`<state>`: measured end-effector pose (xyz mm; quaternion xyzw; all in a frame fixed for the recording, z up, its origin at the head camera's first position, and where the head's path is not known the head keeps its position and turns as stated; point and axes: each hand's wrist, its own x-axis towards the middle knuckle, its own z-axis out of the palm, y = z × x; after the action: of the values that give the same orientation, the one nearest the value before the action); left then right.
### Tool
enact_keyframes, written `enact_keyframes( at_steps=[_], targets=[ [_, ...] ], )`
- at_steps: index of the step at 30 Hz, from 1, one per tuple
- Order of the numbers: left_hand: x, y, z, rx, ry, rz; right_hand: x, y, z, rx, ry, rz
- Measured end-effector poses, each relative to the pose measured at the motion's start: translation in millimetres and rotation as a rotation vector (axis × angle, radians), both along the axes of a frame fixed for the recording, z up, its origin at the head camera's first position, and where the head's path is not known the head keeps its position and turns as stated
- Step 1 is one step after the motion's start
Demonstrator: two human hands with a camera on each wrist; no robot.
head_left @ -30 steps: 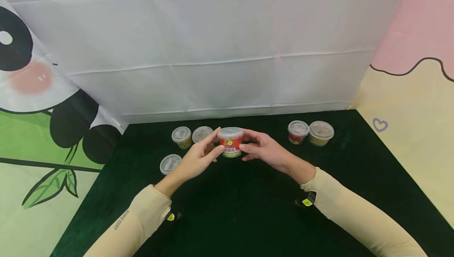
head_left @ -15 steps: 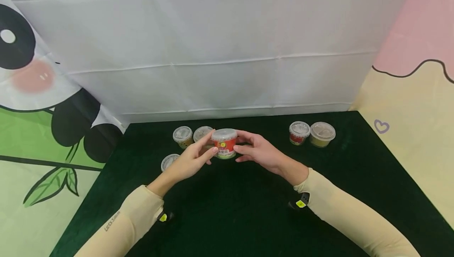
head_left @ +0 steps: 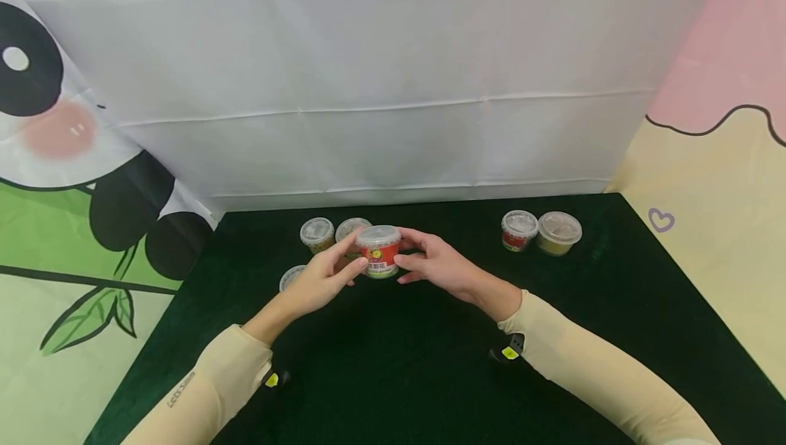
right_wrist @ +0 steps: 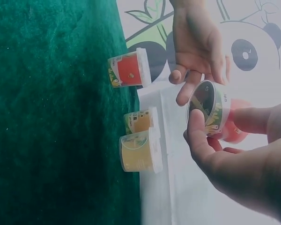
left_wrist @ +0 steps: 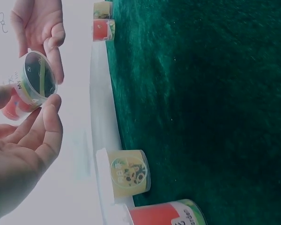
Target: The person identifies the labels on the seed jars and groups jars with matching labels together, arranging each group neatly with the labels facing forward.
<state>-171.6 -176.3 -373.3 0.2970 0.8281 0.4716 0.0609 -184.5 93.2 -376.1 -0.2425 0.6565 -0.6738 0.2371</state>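
Observation:
Both my hands hold one small plastic tub [head_left: 379, 254] with a clear lid and a red label bearing a flower picture. It is raised off the table, lid up, in the middle of the head view. My left hand [head_left: 316, 284] grips its left side between thumb and fingers. On the opposite side, the thumb and fingers of my right hand [head_left: 448, 271] pinch it. Its round see-through base [left_wrist: 39, 72] shows dark contents in the left wrist view; the right wrist view shows the tub [right_wrist: 220, 110] between both hands too.
Behind my left hand stand two lidded tubs, one yellowish [head_left: 317, 235] and one partly hidden [head_left: 352, 228]. Another tub [head_left: 290, 277] is mostly covered by that hand. A red tub [head_left: 519, 230] and a wider yellow tub [head_left: 559, 233] sit at the back right of the green-covered table [head_left: 399, 363].
Both hands and the tub between them have moved left and slightly down towards me. My left hand now covers more of the front-left tub.

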Motion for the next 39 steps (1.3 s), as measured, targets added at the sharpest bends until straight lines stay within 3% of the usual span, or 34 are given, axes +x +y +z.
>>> enact_keyframes(
  at_steps=[12,18,23,28,36,39],
  targets=[
    [1.5,-14.5,-4.2,-0.051,0.043,0.023,2.2,-18.1,-3.4,0.001,-0.015,-0.005],
    [-2.1,-26.9,-2.9,-0.155,0.104,0.051,-2.3,-30.4,-11.0,0.013,-0.007,0.025],
    [-9.2,-34.0,-7.5,-0.222,0.148,0.065,-7.4,-42.2,-20.8,0.018,-0.023,-0.024],
    [-11.9,-44.6,-17.5,-0.305,0.249,0.086,-8.2,-55.5,-34.1,0.058,-0.022,-0.039],
    [-9.5,-61.3,-26.2,-0.479,0.525,0.047,-0.8,-72.6,-49.0,0.201,0.085,-0.022],
    [-8.7,-64.1,-27.2,-0.533,0.585,0.055,-1.8,-77.2,-52.1,0.224,0.112,-0.02]
  ],
)
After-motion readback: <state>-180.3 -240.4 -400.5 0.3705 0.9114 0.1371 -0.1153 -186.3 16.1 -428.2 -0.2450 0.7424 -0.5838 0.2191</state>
